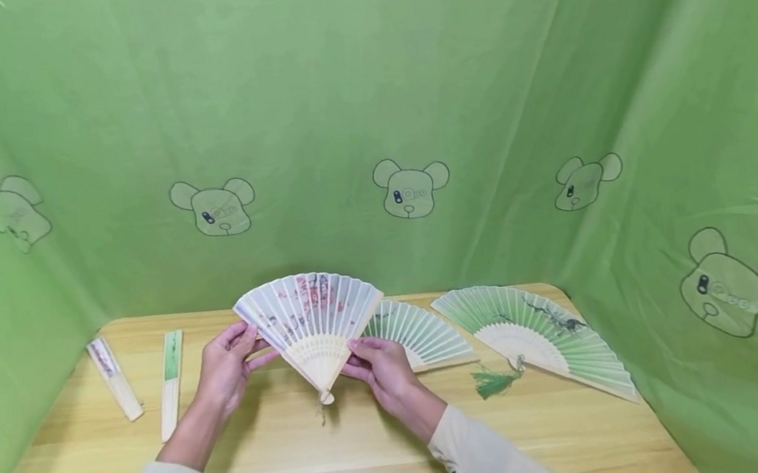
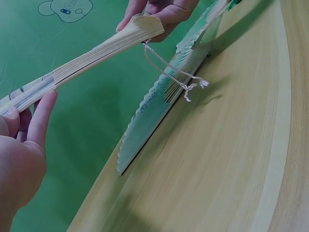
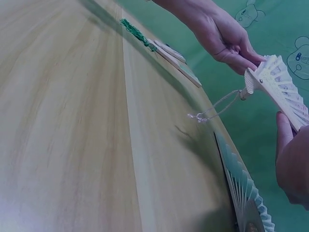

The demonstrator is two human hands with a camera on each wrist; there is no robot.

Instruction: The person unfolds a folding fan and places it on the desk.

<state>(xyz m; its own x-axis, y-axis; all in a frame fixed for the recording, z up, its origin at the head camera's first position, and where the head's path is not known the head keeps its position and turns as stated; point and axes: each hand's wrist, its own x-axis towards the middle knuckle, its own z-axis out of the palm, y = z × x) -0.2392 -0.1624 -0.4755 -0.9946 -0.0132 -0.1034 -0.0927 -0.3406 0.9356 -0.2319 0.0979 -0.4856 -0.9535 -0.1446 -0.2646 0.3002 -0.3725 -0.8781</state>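
Observation:
A white folding fan (image 1: 310,305) with pink blossoms and pale ribs is spread open above the table. My left hand (image 1: 229,364) grips its left edge, thumb in front and fingers behind. On the opposite edge, lower on the ribs, my right hand (image 1: 382,367) pinches the fan between thumb and fingers. A thin white cord (image 2: 166,67) hangs from the fan's pivot in the left wrist view. Behind my right hand lies a spread green fan (image 1: 420,332), partly hidden. In the right wrist view, both hands hold the fan's ribs (image 3: 285,104).
Farther right lies a larger open green fan (image 1: 534,328) with a dark branch print and a green tassel (image 1: 494,380). At the left are a folded floral fan (image 1: 115,378) and a folded green fan (image 1: 172,385). Green curtains (image 1: 310,105) surround the wooden table (image 1: 292,461).

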